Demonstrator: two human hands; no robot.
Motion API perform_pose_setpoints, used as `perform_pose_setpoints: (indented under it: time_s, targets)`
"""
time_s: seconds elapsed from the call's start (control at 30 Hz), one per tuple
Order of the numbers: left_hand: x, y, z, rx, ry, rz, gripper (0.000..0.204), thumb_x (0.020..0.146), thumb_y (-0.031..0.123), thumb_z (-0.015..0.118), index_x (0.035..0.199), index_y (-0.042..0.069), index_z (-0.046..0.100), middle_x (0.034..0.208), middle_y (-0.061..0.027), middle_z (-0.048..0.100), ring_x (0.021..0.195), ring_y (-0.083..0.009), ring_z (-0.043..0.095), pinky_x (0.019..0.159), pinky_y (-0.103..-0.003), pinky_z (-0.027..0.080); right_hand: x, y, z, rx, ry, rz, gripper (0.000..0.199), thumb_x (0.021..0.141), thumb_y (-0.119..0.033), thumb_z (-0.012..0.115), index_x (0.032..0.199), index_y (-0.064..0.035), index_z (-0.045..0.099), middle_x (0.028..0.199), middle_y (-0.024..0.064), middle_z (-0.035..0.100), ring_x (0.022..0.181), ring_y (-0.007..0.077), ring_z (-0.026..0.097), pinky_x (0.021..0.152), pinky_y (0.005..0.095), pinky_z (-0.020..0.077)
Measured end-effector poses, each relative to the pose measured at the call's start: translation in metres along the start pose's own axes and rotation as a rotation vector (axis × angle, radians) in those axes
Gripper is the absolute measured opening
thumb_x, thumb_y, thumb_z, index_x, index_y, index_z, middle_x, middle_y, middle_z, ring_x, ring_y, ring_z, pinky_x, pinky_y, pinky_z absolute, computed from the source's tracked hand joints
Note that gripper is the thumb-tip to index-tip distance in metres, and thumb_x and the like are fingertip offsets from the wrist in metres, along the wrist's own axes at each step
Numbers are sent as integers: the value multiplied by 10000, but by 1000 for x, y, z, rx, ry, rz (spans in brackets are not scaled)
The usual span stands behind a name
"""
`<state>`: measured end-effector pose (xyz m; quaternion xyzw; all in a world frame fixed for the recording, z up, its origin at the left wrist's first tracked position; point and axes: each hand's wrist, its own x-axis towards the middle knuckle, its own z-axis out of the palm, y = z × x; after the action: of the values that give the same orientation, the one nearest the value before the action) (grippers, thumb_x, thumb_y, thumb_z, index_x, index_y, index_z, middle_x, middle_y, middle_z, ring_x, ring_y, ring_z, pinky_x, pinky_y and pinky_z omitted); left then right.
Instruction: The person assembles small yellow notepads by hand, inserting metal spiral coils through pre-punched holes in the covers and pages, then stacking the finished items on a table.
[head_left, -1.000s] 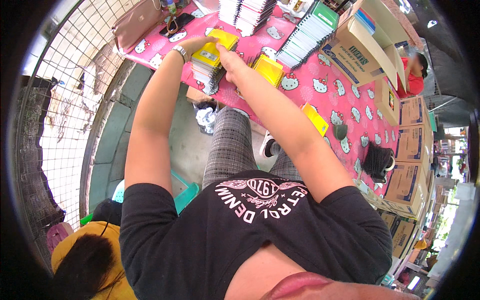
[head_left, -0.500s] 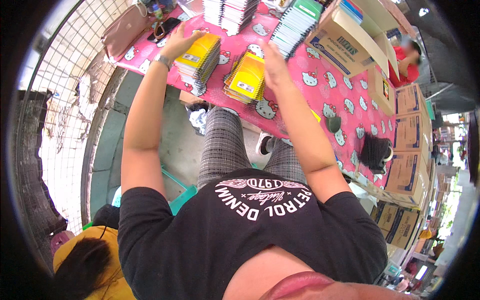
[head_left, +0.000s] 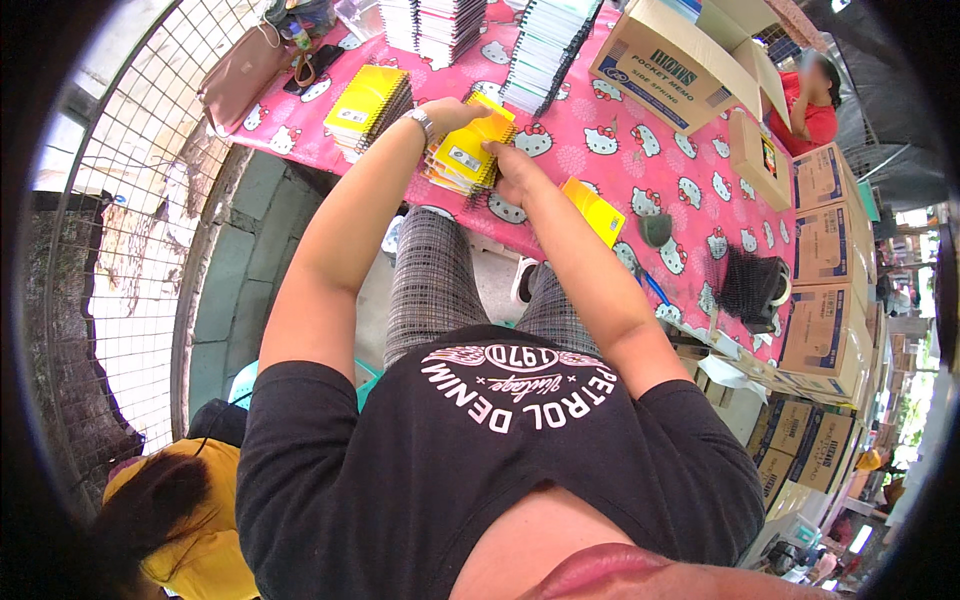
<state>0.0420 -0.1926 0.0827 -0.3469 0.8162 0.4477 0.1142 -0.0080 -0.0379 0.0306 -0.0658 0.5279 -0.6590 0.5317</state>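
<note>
My left hand (head_left: pixel 452 117) reaches over the far side of a short stack of yellow spiral notebooks (head_left: pixel 464 160), its fingers bent against the top ones. From the right side, my right hand (head_left: pixel 514 172) grips the same stack, thumb over the top cover. The notebooks in it lie slightly uneven, and its far part is partly hidden by my hands. To the left stands a taller stack of yellow spiral notebooks (head_left: pixel 366 100). One more yellow notebook (head_left: pixel 596 211) lies flat to the right, beside my right forearm.
Tall notebook stacks (head_left: pixel 548 50) stand behind on the pink patterned tablecloth (head_left: pixel 640 130). An open carton (head_left: pixel 665 70), a dark green object (head_left: pixel 655 230) and black spiral bindings (head_left: pixel 742 283) are to the right. A pink bag (head_left: pixel 240 80) and phone (head_left: pixel 312 70) sit far left. Another person in red (head_left: pixel 798 110) is beyond.
My left hand has moved right, from the taller yellow stack to the shorter one. My right hand has come in nearer and now grips that shorter stack's side.
</note>
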Motion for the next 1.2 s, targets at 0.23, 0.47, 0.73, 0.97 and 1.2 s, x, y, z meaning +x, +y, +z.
perform_pose_setpoints:
  time_s: [0.23, 0.47, 0.73, 0.97, 1.2]
  targets:
    - [-7, 17, 12, 62, 116, -39, 672, 770, 445, 695, 1219, -40, 575, 1210, -194, 605, 1132, -289, 576, 931, -367, 449, 0, -7, 1, 24, -27, 57, 371, 925, -183, 495, 1263, -36, 453, 1224, 125, 571, 1081, 284, 579, 900, 494, 475]
    - [-12, 14, 8, -333, -29, -69, 562, 797, 401, 706, 1119, -44, 589, 1004, -174, 677, 754, -259, 695, 617, -381, 569, -7, -19, -5, 95, -50, 33, 416, 901, -242, 541, 1261, -51, 457, 1193, 110, 586, 1058, 259, 584, 909, 433, 469]
    - [-46, 69, 100, -890, -96, 543, 724, 767, 162, 779, 1272, -26, 296, 1177, -171, 550, 1068, -236, 584, 865, -357, 520, -102, -70, -84, -490, 151, -613, 782, 763, -251, 773, 1352, -10, 319, 1241, 146, 539, 1133, 250, 552, 955, 364, 449]
    - [-45, 109, 198, -940, -273, 741, 846, 677, 70, 809, 1349, 26, 297, 1217, -113, 513, 1158, -205, 513, 991, -338, 423, -156, -31, -188, -656, 318, -722, 895, 705, -109, 817, 1366, -16, 223, 1227, 140, 537, 1151, 225, 535, 960, 353, 462]
    - [-36, 87, 237, -774, -222, 729, 903, 627, 105, 831, 1337, -5, 283, 1221, -133, 498, 1158, -207, 500, 1012, -344, 397, -146, 8, -207, -432, 323, -699, 854, 653, -46, 835, 1291, -42, 267, 1211, 116, 526, 1109, 192, 541, 939, 345, 476]
